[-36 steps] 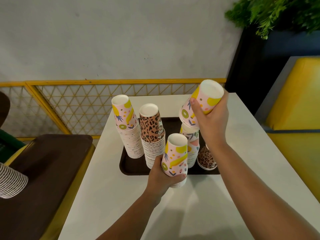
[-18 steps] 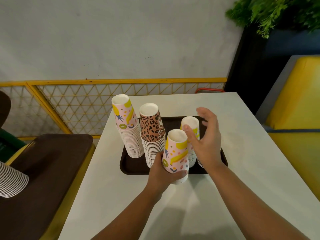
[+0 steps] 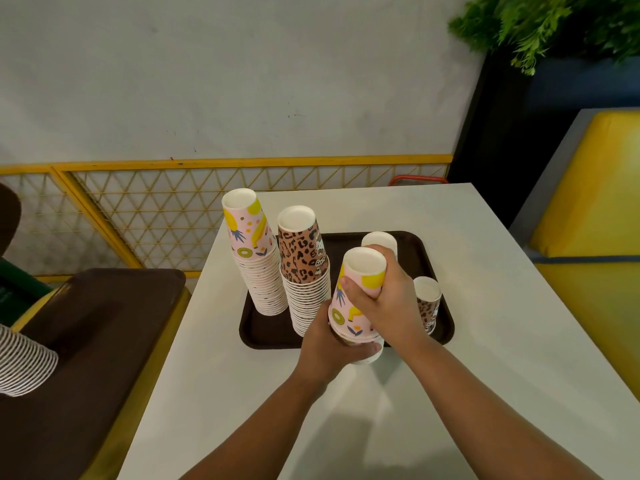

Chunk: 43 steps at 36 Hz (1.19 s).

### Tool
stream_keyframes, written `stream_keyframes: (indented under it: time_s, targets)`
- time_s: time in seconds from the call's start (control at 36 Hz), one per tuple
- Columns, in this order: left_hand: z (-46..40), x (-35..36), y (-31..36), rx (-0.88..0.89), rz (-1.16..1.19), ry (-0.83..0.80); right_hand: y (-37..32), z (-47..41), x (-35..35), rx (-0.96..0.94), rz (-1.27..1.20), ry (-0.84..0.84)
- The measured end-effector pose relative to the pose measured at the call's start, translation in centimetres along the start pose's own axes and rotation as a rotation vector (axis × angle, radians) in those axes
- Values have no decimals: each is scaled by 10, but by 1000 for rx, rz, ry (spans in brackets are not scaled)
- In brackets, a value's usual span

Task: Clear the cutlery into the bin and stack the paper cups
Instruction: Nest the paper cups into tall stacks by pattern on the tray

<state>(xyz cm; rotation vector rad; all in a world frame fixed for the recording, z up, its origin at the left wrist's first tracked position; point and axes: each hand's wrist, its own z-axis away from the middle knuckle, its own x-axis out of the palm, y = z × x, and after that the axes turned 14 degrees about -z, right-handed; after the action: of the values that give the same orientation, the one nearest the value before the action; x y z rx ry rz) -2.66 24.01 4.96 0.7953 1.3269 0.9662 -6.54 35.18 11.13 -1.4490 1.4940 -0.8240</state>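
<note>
Both hands hold a short stack of upside-down pink fruit-print cups [image 3: 360,271] just above the near edge of a dark brown tray [image 3: 263,334]. My left hand [image 3: 329,344] grips the bottom of this stack. My right hand [image 3: 384,303] wraps round its top cup. On the tray stand a tall pink fruit-print stack [image 3: 252,251], a tall leopard-print stack [image 3: 301,261], a shorter pink stack [image 3: 379,239] partly hidden behind my right hand, and a low leopard-print stack [image 3: 428,299]. No cutlery or bin is in view.
The tray sits on a white table [image 3: 485,341]. To the left is a second brown tray [image 3: 86,341] on a yellow seat, with a lying stack of white cups [image 3: 24,362]. A yellow lattice fence [image 3: 166,209] runs behind; a yellow bench [image 3: 595,202] stands right.
My right hand set its pink cup on the far-right pink stack, let go, then moved left and took hold of the top of the stack in my left hand.
</note>
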Motion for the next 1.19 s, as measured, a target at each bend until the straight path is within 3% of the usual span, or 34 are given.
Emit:
stream_keyframes:
  time_s: [0.19, 0.44, 0.56, 0.83, 1.0, 1.11, 1.19]
  targets:
    - [7, -3, 0, -68, 61, -34, -10, -16, -9, -46, -49, 81]
    - [8, -1, -1, -75, 31, -19, -52, -55, -29, -233, -129, 315]
    - [7, -3, 0, -81, 24, -5, -45, -66, -32, -211, -94, 337]
    - [8, -5, 4, -81, 13, 19, -10, -51, -23, -50, 17, 229]
    - [8, -4, 7, -70, 33, 35, -10, -28, -20, -105, 16, 259]
    - [7, -1, 8, -68, 56, 45, -11, -6, -17, -131, -10, 109]
    - [8, 0, 11, -43, 83, 49, -8, 4, -13, -38, 3, -47]
